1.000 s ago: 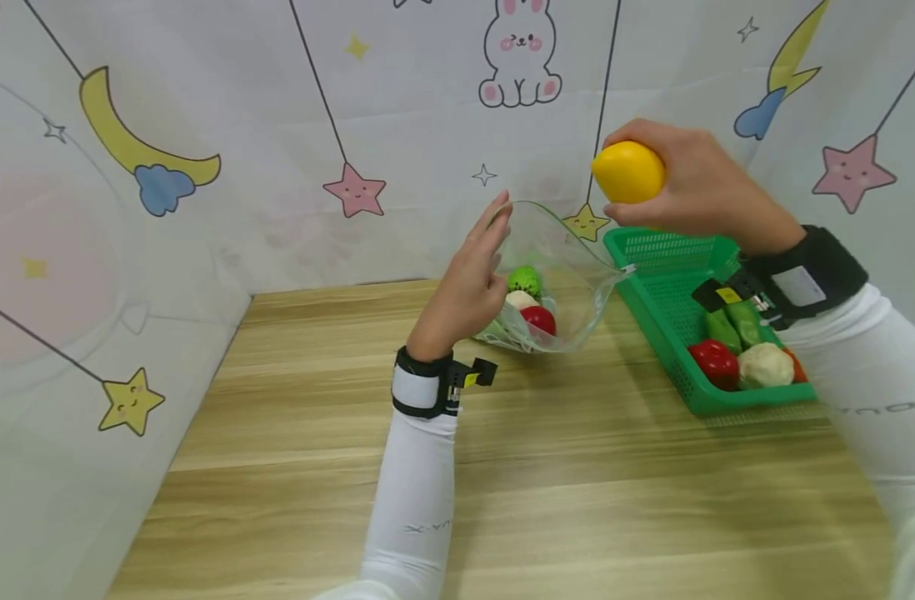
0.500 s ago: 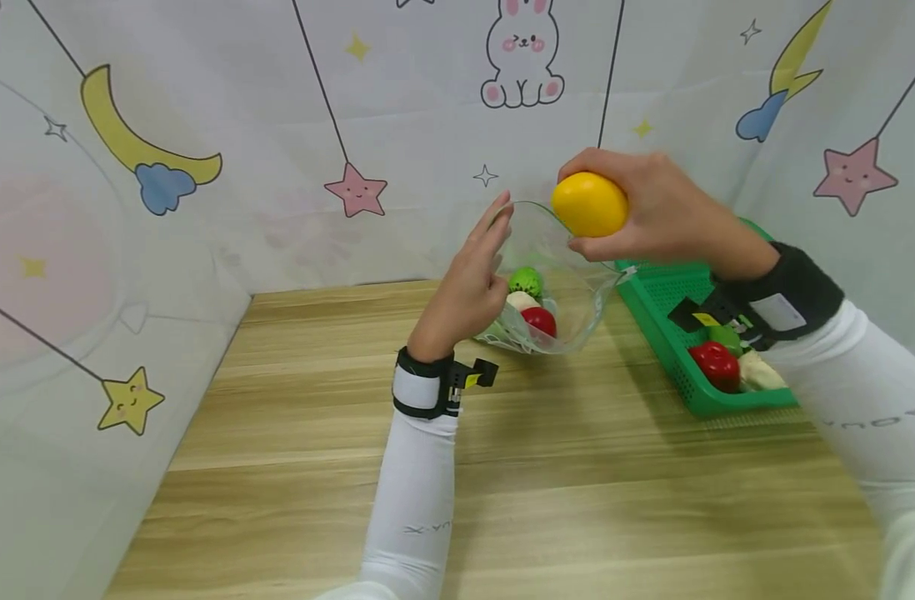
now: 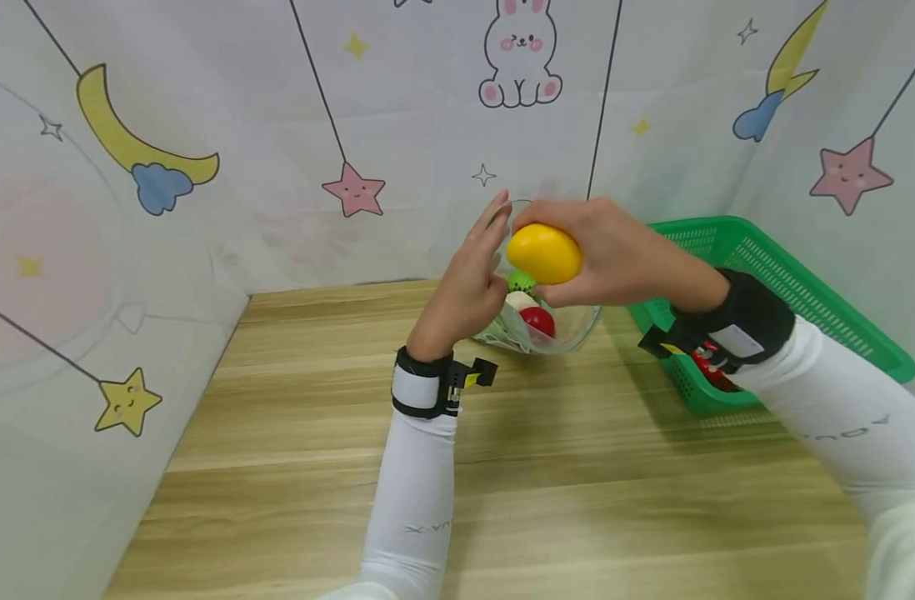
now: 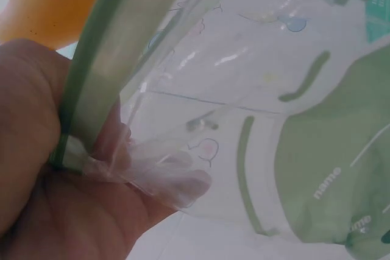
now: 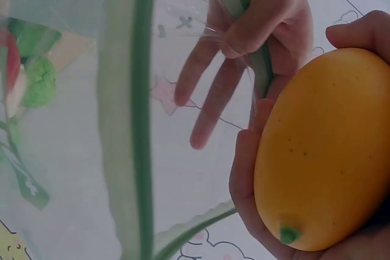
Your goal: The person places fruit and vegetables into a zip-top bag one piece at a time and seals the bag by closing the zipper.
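Observation:
My left hand (image 3: 465, 292) pinches the green-edged rim of a clear zip bag (image 3: 583, 327) between thumb and fingers; the right wrist view shows this rim (image 5: 143, 120) gaping. Inside lie a green speckled piece (image 3: 521, 282), a white piece (image 3: 519, 301) and a red round one (image 3: 537, 322). My right hand (image 3: 618, 257) grips a yellow toy mango (image 3: 543, 253) at the bag's mouth, close to the left fingers. A small green stem nub (image 5: 289, 234) shows on the mango in the right wrist view. Part of the bag is hidden behind the right hand.
A green plastic basket (image 3: 810, 292) stands on the right of the wooden table (image 3: 315, 433), partly covered by the right forearm. A red piece (image 3: 712, 372) shows inside it. A patterned cloth (image 3: 420, 108) hangs behind the table.
My right hand has carried the mango left and down, from above the basket to the bag's mouth. The left hand and the bag have stayed in place.

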A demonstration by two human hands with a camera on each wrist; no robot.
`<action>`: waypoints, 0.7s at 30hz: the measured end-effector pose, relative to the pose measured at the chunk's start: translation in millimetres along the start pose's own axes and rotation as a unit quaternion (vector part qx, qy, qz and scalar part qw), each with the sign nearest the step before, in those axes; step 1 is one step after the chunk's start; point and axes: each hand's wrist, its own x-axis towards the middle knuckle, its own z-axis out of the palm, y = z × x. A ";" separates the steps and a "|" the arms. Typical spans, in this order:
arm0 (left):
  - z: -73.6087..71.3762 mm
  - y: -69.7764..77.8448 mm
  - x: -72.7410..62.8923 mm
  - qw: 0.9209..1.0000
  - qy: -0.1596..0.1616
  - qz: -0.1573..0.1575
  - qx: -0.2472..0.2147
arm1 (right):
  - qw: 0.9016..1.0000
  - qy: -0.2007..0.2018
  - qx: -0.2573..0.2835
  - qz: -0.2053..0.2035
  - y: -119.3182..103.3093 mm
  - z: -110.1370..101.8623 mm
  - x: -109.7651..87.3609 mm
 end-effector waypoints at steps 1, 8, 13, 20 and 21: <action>-0.2 -0.1 0.1 1.000 0.001 0.002 0.001 | 1.000 -0.002 0.000 0.000 0.6 1.4 0.1; -1.7 -0.4 0.8 1.000 0.002 0.008 0.001 | 1.000 -0.023 -0.013 0.011 7.5 13.0 1.1; -1.9 -0.7 1.0 1.000 0.004 0.008 -0.001 | 0.998 -0.044 -0.043 0.032 11.1 21.7 2.4; -2.3 0.5 -0.1 1.000 0.002 0.001 -0.023 | 0.992 -0.075 -0.073 0.070 18.1 31.1 5.5; -2.3 0.7 -0.1 1.000 0.002 0.001 -0.026 | 0.991 -0.079 -0.080 0.074 19.3 32.2 6.1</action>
